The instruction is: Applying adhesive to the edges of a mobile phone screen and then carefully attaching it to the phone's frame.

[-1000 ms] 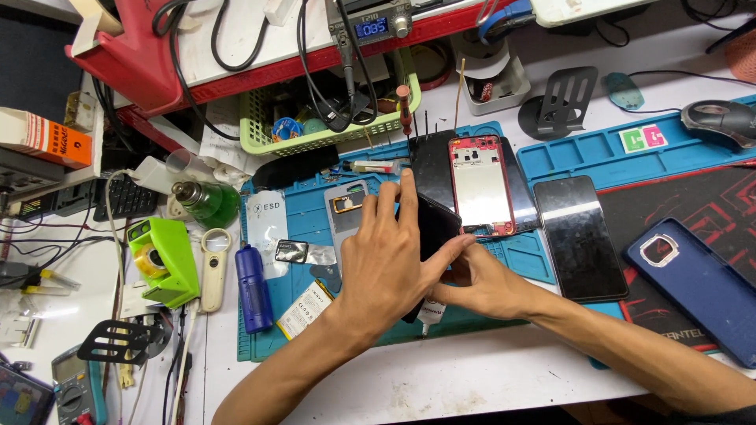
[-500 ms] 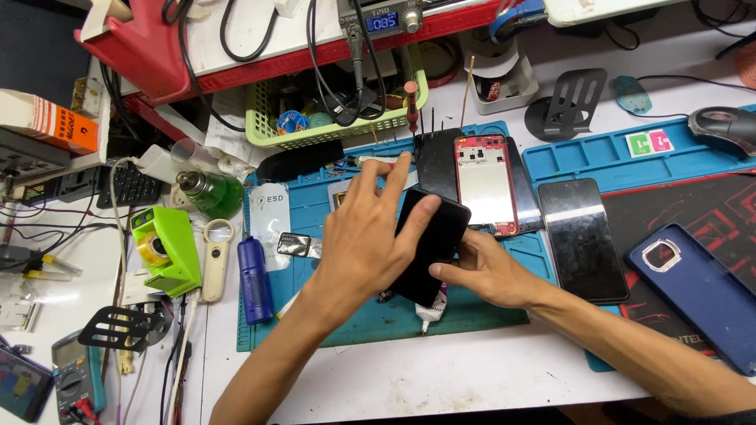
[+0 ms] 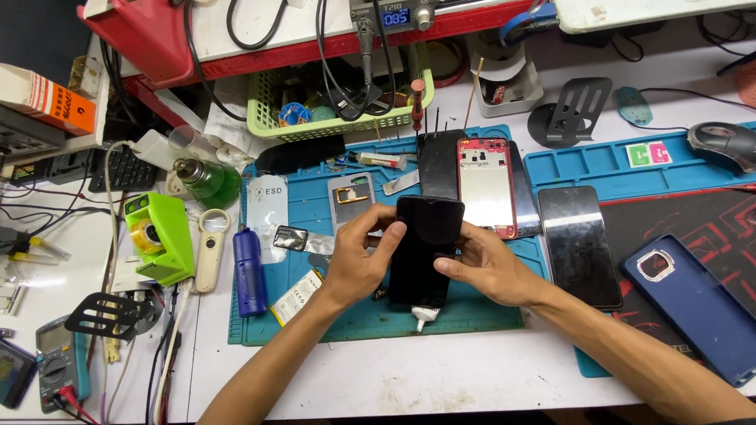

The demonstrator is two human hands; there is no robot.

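A black phone with a dark screen is held over the blue work mat, a white cable plug at its lower end. My left hand grips its left edge, thumb and fingers curled over the screen side. My right hand holds its right edge, fingers bent against the frame. Just behind lies a red phone frame with its inside showing, on a dark panel.
A black screen panel and a blue phone case lie to the right. At left stand a blue bottle, a green tape dispenser and a green flask. A green basket of cables sits behind.
The phone has been lifted and turned upright between both hands. My left hand, which lay flat over it, now grips its left edge; my right hand holds the right edge.
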